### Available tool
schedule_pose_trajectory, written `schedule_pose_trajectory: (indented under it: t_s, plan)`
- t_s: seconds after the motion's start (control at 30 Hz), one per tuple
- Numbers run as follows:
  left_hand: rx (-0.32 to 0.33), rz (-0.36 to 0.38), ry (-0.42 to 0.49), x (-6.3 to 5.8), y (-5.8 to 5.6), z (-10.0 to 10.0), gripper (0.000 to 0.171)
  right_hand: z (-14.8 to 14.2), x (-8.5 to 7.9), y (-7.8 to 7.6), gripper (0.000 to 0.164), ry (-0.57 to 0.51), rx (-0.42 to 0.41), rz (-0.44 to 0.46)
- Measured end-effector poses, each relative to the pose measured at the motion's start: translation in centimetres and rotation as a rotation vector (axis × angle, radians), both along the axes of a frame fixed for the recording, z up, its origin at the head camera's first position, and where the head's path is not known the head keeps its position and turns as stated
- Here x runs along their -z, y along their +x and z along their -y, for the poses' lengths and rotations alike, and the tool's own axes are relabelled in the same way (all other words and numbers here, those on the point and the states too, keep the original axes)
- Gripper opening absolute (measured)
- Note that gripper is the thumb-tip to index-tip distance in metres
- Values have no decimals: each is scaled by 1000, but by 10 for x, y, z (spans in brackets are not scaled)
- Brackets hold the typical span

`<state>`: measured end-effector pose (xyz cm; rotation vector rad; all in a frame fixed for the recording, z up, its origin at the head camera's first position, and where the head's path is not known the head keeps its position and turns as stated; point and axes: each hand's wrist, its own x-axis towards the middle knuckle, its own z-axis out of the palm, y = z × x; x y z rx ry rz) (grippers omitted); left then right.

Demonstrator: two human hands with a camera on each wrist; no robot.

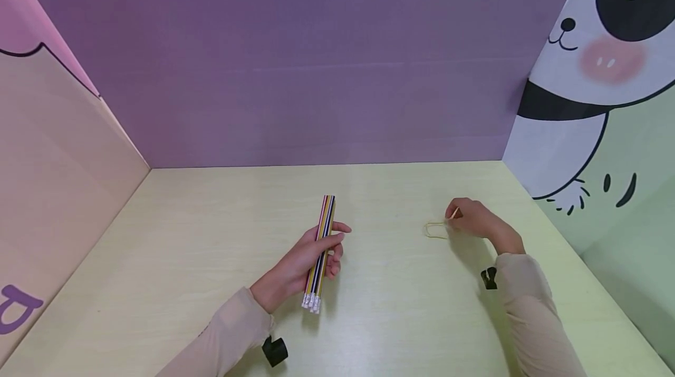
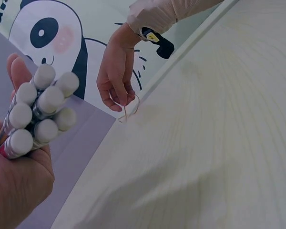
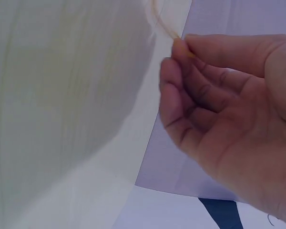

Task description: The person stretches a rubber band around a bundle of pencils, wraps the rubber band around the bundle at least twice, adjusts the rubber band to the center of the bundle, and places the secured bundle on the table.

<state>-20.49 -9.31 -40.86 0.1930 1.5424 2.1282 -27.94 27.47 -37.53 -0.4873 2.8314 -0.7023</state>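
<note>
My left hand [image 1: 295,262] grips a bundle of striped pencils [image 1: 319,265], thumb laid across them. Their white eraser ends [image 2: 20,115] point toward me in the left wrist view, and the other ends tilt up and away. Off to the right, my right hand [image 1: 477,220] pinches a thin yellow rubber band [image 1: 435,224] between thumb and fingertips. The band's loop hangs out to the left, low over the table. In the right wrist view only a strand of the rubber band [image 3: 163,25] shows above the pinching fingertips [image 3: 180,46].
A pale wood-grain table [image 1: 221,218] lies under both hands. Behind it rises a purple wall [image 1: 327,72]. A panel with a panda picture [image 1: 585,72] borders the right side, and a pink and beige panel [image 1: 53,160] the left. Black wrist mounts hang below both sleeves.
</note>
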Motion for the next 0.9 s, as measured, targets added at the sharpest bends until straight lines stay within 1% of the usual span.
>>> schedule_pose_trajectory:
  t_s: [0.1, 0.17, 0.27, 0.37, 0.53, 0.67, 0.73, 0.83, 0.9]
  plan:
    - [4, 0, 6, 0, 0, 0, 27, 0, -1, -2, 18, -82, 18, -2]
    - [9, 1, 11, 0, 0, 0, 28, 0, -2, -3, 23, -177, 37, 7]
    - [18, 1, 20, 0, 0, 0, 28, 1, -5, -3, 28, -382, 67, 59]
    - [27, 0, 21, 0, 0, 0, 27, 4, -9, -3, 28, -596, 88, 134]
    - [40, 0, 3, 0, 2, -1, 24, 8, -16, -1, 19, -902, 72, 228]
    - [47, -5, -8, 0, 3, -2, 24, 9, -20, 2, 20, -1134, 28, 316]
    - [54, -6, -10, 0, 3, -2, 24, 10, -21, 2, 26, -1201, -1, 347]
    - [65, -6, -12, 0, 4, -3, 24, 11, -22, 2, 50, -1234, -50, 368]
    - [73, -4, -11, 0, 4, -3, 23, 12, -21, 1, 64, -1226, -72, 361]
